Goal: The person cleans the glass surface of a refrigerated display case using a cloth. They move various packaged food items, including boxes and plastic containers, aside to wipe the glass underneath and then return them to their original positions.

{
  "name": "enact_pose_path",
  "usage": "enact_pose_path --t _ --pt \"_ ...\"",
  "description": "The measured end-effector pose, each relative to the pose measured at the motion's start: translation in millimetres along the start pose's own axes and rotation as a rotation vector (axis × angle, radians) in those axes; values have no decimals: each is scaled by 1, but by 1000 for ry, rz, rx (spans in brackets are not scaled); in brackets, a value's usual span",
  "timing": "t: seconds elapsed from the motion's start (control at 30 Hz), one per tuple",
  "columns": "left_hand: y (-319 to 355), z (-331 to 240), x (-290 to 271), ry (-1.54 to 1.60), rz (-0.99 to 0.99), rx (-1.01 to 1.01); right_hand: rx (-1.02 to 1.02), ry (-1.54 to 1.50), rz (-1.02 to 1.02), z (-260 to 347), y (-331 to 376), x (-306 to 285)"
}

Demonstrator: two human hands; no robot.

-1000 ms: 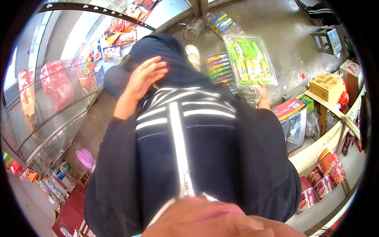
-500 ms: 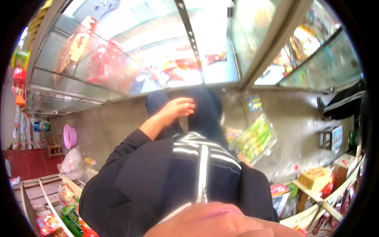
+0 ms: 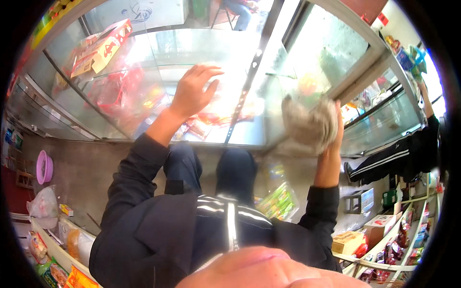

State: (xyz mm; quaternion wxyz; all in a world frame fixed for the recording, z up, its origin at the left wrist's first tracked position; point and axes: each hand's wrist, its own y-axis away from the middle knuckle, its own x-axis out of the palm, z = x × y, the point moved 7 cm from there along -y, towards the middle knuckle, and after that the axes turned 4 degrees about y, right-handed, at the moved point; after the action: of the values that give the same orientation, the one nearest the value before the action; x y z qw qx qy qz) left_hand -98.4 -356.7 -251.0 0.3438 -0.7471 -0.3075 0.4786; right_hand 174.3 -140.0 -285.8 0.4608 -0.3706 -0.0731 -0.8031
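My left hand (image 3: 197, 91) is raised in front of the glass display case (image 3: 348, 48), its fingers stretched out and nothing in them. Whether it touches the glass cannot be made out. A crumpled greyish cloth (image 3: 311, 124), blurred by motion, is in my right hand (image 3: 338, 127), up by the case's metal-framed right part. The cloth hides most of those fingers. Inside the case, behind my left hand, lie red and clear plastic packages (image 3: 117, 89) and an opened red and cream box (image 3: 102, 50).
Near my knees lies a green plastic package (image 3: 278, 204) on the floor. Another person in striped black trousers (image 3: 394, 156) stands at the right. Racks with goods (image 3: 394, 249) and a carton (image 3: 348, 242) are at the lower right. A pink basin (image 3: 44, 167) stands far left.
My left hand has risen from my lap toward the glass. My right hand, hidden before, is now up at the right with the cloth. My view has shifted toward the case.
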Motion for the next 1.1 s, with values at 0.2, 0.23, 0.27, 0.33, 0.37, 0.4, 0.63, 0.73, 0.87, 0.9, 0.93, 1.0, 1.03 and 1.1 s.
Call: enact_pose_path --t 0.2,0.23,0.27,0.33,0.37,0.4,0.63,0.73,0.87,0.9,0.93,1.0,1.03,1.1 --pt "-27 47 27 -424 25 50 -231 299 -410 39 -176 53" --pt "-26 56 32 -438 48 35 -205 336 -380 36 -197 56" --pt "-21 64 38 -452 74 17 -122 577 -299 24 -215 52" --pt "-17 70 46 -429 84 1 57 1036 -144 -8 -244 24" --pt "-19 71 46 -400 87 -2 148 1331 376 -36 -244 33" --pt "-18 72 44 -383 95 -13 7 1721 400 -43 -239 44" --pt "-17 76 43 -360 83 3 13 2030 301 -17 -301 44" --pt "-18 78 43 -326 77 7 -423 1859 -32 29 -365 41" --pt "-15 83 42 -409 97 2 -709 1427 -774 44 -433 60" --pt "-15 81 42 -440 101 9 -715 1312 -812 46 -461 38" --pt "-17 80 41 -422 103 7 -726 1195 -848 46 -489 15" --pt "-24 76 42 -376 86 42 -643 1041 -431 63 -549 -34" --pt "-31 70 45 -331 56 95 -543 928 -248 91 -566 -62" --pt "-27 75 44 -366 83 70 -296 1547 -227 8 -584 -60"
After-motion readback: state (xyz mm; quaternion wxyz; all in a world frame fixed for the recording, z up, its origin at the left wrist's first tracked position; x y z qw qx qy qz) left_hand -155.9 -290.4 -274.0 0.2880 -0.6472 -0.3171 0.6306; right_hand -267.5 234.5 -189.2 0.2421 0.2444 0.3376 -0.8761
